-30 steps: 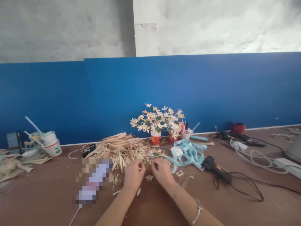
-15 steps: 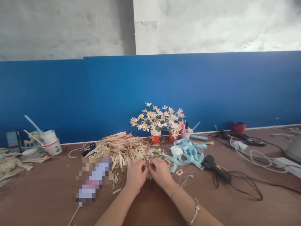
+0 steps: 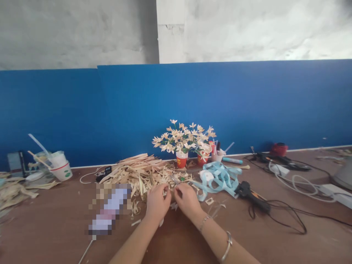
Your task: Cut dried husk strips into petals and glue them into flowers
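My left hand (image 3: 158, 201) and my right hand (image 3: 187, 198) are close together over the near edge of a heap of dry, pale husk strips (image 3: 145, 174). Both have curled, pinching fingers, with a small gap between the two hands. Whatever the fingertips hold is too small or hidden to make out. A pale scrap (image 3: 173, 206) shows just below the gap. Behind the heap, cream-coloured flowers (image 3: 183, 137) with pointed petals stand in a red and yellow cup (image 3: 182, 161), beside a second red cup (image 3: 202, 160).
Light-blue ribbon (image 3: 220, 178) lies tangled to the right, near a black glue gun (image 3: 253, 198) with a trailing cord. A pixelated, phone-like object (image 3: 108, 211) lies left of my hands. Farther left stands a white paper cup (image 3: 63, 172). A blue partition (image 3: 123, 110) closes off the back.
My hands have drawn slightly apart; the left has shifted a little to the left and opened a gap between the fingertips. Things on the table stay in place.
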### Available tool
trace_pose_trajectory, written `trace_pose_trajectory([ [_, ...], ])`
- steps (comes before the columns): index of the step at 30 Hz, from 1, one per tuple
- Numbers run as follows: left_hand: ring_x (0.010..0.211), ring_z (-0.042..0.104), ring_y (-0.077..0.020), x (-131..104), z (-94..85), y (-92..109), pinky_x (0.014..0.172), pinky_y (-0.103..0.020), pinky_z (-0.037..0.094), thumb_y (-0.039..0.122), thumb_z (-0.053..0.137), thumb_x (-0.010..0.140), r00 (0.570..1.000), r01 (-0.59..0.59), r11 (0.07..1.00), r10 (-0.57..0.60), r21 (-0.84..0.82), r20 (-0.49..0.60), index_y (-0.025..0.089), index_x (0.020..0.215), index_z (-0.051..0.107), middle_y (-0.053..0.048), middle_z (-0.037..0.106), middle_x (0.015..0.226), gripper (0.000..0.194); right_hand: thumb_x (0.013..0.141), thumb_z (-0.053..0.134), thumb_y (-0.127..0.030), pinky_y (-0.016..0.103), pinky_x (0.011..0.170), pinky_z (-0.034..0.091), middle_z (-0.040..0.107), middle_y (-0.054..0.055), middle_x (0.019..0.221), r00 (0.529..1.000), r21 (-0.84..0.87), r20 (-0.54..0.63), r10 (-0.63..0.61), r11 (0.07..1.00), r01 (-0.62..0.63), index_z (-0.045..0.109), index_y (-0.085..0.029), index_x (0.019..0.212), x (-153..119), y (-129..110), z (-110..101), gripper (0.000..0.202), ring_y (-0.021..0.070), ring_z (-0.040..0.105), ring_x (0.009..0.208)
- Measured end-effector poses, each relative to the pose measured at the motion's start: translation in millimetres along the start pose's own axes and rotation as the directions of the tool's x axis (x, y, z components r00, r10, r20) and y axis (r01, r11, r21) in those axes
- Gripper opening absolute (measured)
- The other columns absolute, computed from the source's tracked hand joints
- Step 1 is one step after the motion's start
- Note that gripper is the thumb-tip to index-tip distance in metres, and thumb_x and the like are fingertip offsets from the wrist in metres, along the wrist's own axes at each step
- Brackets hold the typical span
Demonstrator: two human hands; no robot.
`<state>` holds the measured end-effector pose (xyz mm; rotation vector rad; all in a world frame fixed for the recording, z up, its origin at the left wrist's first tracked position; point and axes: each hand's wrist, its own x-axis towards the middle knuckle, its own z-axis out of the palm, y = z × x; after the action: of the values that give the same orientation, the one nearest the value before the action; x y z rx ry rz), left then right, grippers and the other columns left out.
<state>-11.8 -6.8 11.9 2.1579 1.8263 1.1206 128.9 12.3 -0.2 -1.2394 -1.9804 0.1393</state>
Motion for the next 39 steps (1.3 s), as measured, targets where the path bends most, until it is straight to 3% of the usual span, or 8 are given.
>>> trace_pose_trajectory([
  [2,0.089,0.056,-0.0202,-0.5,-0.9,-1.2,0.080,-0.033,0.034,0.019,0.050,0.076,0.999,-0.042,0.999,0.042,-0.014,0.007,0.022,0.093,0.063,-0.002,0.067,0.088,0.022,0.077,0.047,-0.011,0.025,0.069,0.038,0.061,0.004,0.072,0.999,0.016,0.019,-0.029,0.999,0.029,0.060,-0.016,0.070,-0.2,0.3,0.3,0.016,0.0171,0.053,0.073],
  [7,0.081,0.055,-0.0202,-1.1,0.3,1.2,0.074,-0.033,0.032,0.022,0.049,0.079,0.995,-0.088,0.995,0.084,0.056,0.058,0.021,0.071,0.060,-0.001,0.065,0.074,0.014,0.076,0.050,-0.012,0.025,0.067,0.038,0.060,0.003,0.069,0.998,0.002,0.066,-0.012,1.000,0.012,0.060,-0.017,0.069,-0.9,-3.0,-1.0,0.013,0.0166,0.053,0.070],
  [14,0.075,0.055,-0.0187,-0.1,0.9,1.0,0.072,-0.031,0.031,0.021,0.047,0.079,0.999,-0.012,0.990,0.007,0.138,0.037,0.019,0.064,0.057,-0.001,0.062,0.069,0.018,0.073,0.050,-0.011,0.024,0.060,0.035,0.060,0.004,0.064,0.976,-0.147,0.009,0.220,0.965,-0.216,0.059,-0.016,0.061,1.8,4.6,-5.7,0.015,0.0154,0.052,0.063],
  [16,0.077,0.056,-0.0189,0.3,0.1,-3.3,0.072,-0.031,0.031,0.024,0.047,0.081,0.996,-0.015,0.990,0.002,0.140,0.094,0.020,0.066,0.060,-0.002,0.064,0.071,0.020,0.073,0.049,-0.009,0.024,0.062,0.036,0.060,0.004,0.065,0.983,-0.124,0.080,0.167,0.980,-0.156,0.061,-0.016,0.063,2.4,11.7,-9.6,0.016,0.0158,0.053,0.065],
  [18,0.080,0.056,-0.0194,0.3,-0.1,-7.5,0.072,-0.031,0.031,0.026,0.050,0.080,0.985,-0.044,0.987,0.017,0.156,0.170,0.021,0.069,0.062,-0.001,0.065,0.072,0.017,0.071,0.048,-0.004,0.024,0.067,0.037,0.061,0.003,0.071,0.983,-0.043,0.186,0.011,0.999,-0.003,0.063,-0.018,0.068,1.7,16.4,-13.0,0.020,0.0163,0.054,0.073],
  [22,0.087,0.054,-0.0206,0.1,0.8,-11.7,0.076,-0.032,0.031,0.026,0.059,0.075,0.973,-0.047,0.972,-0.008,0.231,0.230,0.022,0.067,0.063,-0.001,0.065,0.079,0.010,0.067,0.050,0.001,0.026,0.074,0.038,0.058,0.003,0.085,0.939,0.041,0.297,-0.176,0.984,0.172,0.065,-0.020,0.072,-1.6,16.9,-14.4,0.026,0.0172,0.051,0.085],
  [32,0.089,0.051,-0.0217,1.4,2.3,-15.6,0.074,-0.033,0.031,0.024,0.056,0.077,0.971,-0.033,0.971,-0.026,0.239,0.239,0.023,0.069,0.067,-0.002,0.063,0.081,0.014,0.076,0.055,-0.009,0.029,0.077,0.036,0.055,0.003,0.087,0.901,-0.013,0.369,-0.228,0.968,0.251,0.066,-0.020,0.075,-1.3,11.1,-16.0,0.016,0.0170,0.048,0.086],
  [39,0.087,0.051,-0.0216,1.5,1.9,-16.1,0.074,-0.034,0.032,0.024,0.055,0.077,0.972,-0.083,0.971,0.029,0.225,0.233,0.021,0.066,0.067,-0.004,0.061,0.080,0.017,0.078,0.052,-0.008,0.028,0.076,0.039,0.056,0.004,0.086,0.916,0.061,0.348,-0.199,0.980,0.190,0.065,-0.018,0.076,-1.3,13.8,-12.9,0.017,0.0171,0.049,0.086],
])
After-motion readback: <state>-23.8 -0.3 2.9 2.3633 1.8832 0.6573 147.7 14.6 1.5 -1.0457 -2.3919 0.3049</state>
